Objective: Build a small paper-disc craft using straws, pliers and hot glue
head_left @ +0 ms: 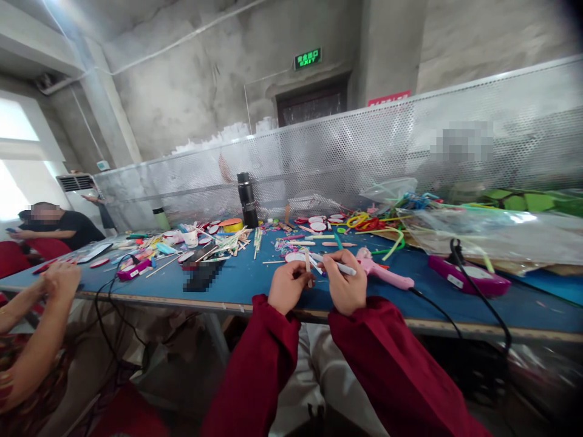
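Note:
My left hand (286, 285) is closed on a thin wooden stick (308, 264) that stands up between its fingers. My right hand (346, 282) grips a white pen-like stick (337, 265) that lies across its fingers, with its tip close to the wooden stick. Both hands hover at the near edge of the blue table (255, 276). Both arms wear dark red sleeves. A pink glue gun (382, 272) lies just right of my right hand.
Craft sticks, round discs and coloured straws litter the table. A black bottle (248, 199) stands at the back by a perforated metal screen (364, 145). A purple device (469, 276) with a black cable lies right. Another person's hands (54, 279) are at the left; someone else sits far left.

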A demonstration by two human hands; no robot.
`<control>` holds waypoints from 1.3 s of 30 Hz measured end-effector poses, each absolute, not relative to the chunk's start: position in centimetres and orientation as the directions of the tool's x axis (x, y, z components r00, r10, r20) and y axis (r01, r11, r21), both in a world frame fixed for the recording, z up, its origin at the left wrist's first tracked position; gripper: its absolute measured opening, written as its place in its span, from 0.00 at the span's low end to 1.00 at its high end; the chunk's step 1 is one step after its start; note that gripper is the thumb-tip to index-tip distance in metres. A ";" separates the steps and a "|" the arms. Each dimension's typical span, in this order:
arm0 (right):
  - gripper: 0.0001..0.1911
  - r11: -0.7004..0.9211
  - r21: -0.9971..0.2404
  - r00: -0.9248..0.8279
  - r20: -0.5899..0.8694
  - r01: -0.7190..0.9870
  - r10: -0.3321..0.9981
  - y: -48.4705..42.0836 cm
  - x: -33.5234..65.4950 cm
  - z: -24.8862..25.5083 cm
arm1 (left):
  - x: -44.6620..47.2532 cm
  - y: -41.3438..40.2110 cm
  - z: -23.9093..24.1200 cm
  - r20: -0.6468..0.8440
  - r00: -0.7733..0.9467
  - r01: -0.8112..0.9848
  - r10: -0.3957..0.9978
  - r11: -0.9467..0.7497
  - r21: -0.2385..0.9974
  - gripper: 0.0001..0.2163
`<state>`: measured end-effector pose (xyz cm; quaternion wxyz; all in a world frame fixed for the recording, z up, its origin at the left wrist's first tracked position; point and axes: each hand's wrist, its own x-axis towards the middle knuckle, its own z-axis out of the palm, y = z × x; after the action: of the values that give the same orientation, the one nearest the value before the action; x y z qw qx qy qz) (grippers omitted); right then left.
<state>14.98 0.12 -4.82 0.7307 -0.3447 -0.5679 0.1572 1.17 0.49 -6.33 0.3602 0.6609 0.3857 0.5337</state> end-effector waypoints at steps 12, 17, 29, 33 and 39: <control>0.09 0.714 -0.680 0.329 0.721 0.165 0.610 0.3 15.1 -5.0 | 1.2 0.3 -6.3 0.431 0.133 0.123 0.892 -0.447 0.886 0.08; 0.10 0.715 -0.682 0.329 0.718 0.155 0.613 0.4 15.0 -5.2 | 1.1 0.3 -6.3 0.427 0.135 0.120 0.894 -0.443 0.889 0.08; 0.09 0.714 -0.681 0.305 0.723 0.164 0.620 0.3 15.1 -5.0 | 1.2 0.3 -6.2 0.422 0.140 0.124 0.896 -0.439 0.890 0.08; 0.09 0.720 -0.674 0.300 0.730 0.164 0.614 0.2 15.1 -5.0 | 1.2 0.3 -6.2 0.431 0.141 0.117 0.891 -0.448 0.886 0.07; 0.09 0.713 -0.689 0.298 0.714 0.132 0.634 0.4 15.1 -5.1 | 1.1 0.5 -6.3 0.433 0.145 0.138 0.890 -0.451 0.882 0.08</control>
<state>15.08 0.35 -5.14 0.7313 -0.3378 -0.5672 0.1715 1.12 0.46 -6.35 0.3556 0.6678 0.3847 0.5288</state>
